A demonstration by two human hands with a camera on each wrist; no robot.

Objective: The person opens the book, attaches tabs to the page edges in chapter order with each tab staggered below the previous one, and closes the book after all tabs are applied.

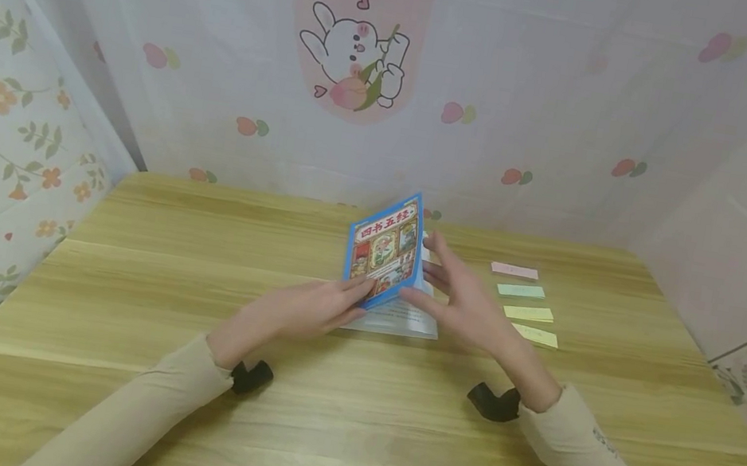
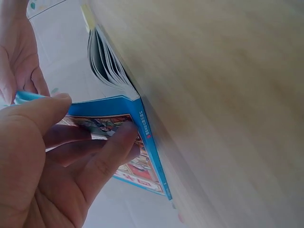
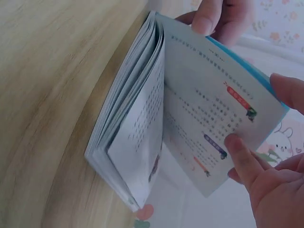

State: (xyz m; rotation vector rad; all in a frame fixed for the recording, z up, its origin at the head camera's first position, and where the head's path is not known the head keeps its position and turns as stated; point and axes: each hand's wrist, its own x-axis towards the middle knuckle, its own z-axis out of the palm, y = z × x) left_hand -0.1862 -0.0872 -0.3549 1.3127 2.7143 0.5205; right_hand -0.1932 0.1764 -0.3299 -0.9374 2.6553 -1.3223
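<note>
A small book with a blue-bordered, illustrated cover (image 1: 384, 247) stands partly open on the table, its front cover raised toward me. My left hand (image 1: 304, 307) pinches the cover's lower edge, thumb over the inner side and fingers against the picture, as the left wrist view shows. On the other side, my right hand (image 1: 474, 308) is spread around the raised leaf. In the right wrist view its index fingertip touches the printed page (image 3: 204, 109), while the thumb lies at the blue cover's edge. The remaining pages (image 3: 137, 137) fan out from the spine.
Pink (image 1: 514, 270), green (image 1: 520, 290) and yellow paper strips (image 1: 530, 313) lie in a column right of the book on the wooden table (image 1: 329, 436). Dark curved pieces (image 1: 495, 402) sit beside both wrists. A printed curtain (image 1: 228, 42) hangs behind the table.
</note>
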